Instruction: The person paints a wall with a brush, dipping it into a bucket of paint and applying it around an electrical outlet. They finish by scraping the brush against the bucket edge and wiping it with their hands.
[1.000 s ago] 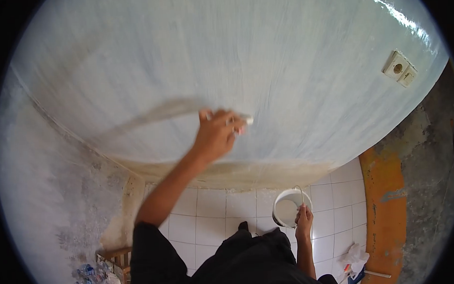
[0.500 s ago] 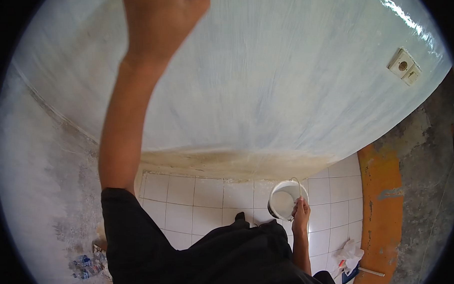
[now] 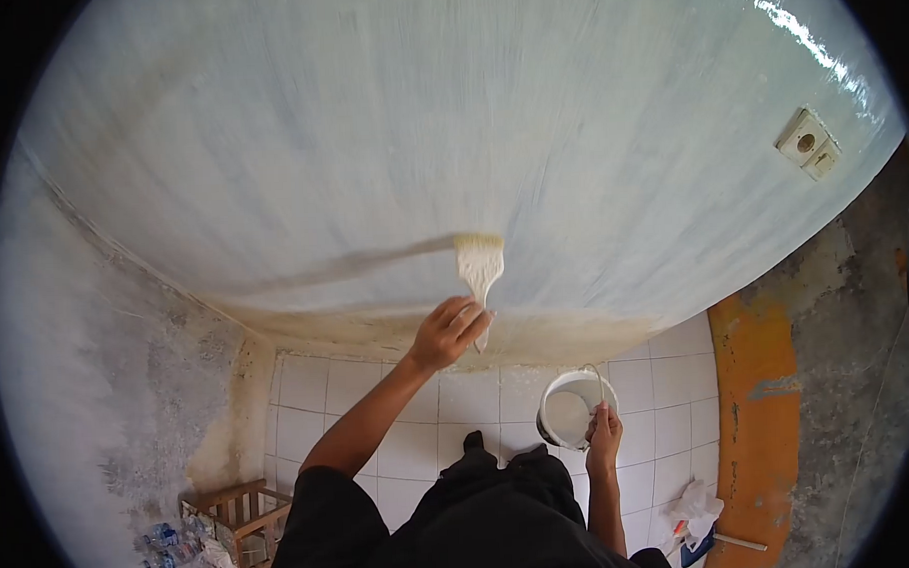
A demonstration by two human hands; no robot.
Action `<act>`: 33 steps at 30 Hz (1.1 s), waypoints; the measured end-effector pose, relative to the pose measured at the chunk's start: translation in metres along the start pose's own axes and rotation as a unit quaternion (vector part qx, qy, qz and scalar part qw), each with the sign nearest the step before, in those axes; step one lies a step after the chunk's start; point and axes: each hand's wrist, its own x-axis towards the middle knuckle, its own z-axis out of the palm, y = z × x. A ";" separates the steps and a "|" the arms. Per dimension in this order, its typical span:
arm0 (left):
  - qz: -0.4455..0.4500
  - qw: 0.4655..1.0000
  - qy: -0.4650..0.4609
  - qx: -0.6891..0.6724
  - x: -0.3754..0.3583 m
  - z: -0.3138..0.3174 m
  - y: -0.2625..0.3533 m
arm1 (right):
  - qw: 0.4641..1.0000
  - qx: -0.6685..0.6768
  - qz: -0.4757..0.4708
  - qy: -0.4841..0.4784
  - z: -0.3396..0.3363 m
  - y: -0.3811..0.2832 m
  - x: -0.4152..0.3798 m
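My left hand is closed around the handle of a wide paintbrush, whose bristles point up at the whitish wall. The brush head is coated in white, with yellowish bristle tips close to or on the wall; contact is hard to make out. Lower right, my right hand grips the wire handle of a white bucket. Pale liquid shows inside the bucket, which hangs over the tiled floor.
A socket and switch plate is on the wall at right. Lower left stand a wooden crate and several plastic bottles. A white plastic bag lies lower right, near an orange wall strip.
My left hand has come down and right from the top of the view, bringing the paintbrush into sight. My right hand and the bucket have barely moved.
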 end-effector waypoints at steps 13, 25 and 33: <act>-0.093 0.990 -0.046 -0.099 0.210 -0.176 -0.082 | 0.999 -0.001 0.015 -0.029 0.021 0.002 0.007; 0.169 0.967 0.153 0.110 0.238 -0.193 -0.121 | 0.999 0.003 0.013 -0.043 0.031 0.004 0.013; 0.049 0.990 0.080 0.102 0.023 -0.046 -0.081 | 0.999 -0.023 0.022 -0.030 0.031 0.005 0.012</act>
